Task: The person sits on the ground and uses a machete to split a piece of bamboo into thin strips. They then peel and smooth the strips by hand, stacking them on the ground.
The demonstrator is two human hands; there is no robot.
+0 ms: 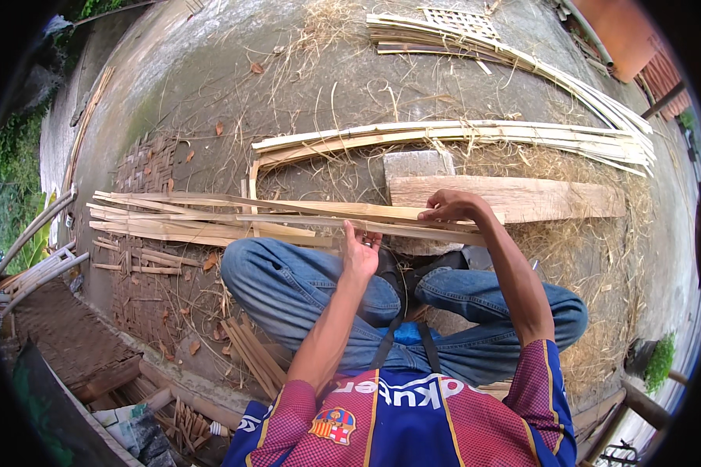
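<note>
Long split bamboo strips (280, 222) lie crosswise in front of my folded legs. My left hand (361, 251) is closed round a bamboo strip from its near side, thumb up against it. Farther right, my right hand (450, 205) curls over the same strips with thumb and fingers pinched at their upper edge. Which strip each hand grips is partly hidden, as the strips overlap. Beneath the right end of the strips lies a thick wooden plank (522, 198), its left end on a pale block (418, 165).
Beyond the plank lies a bundle of pale strips (475, 134); another bundle (514, 58) is at the far right. Short sticks (249, 354) lie by my left knee. Woven matting (144, 163) is at the left. Shavings (600, 272) litter the ground on the right.
</note>
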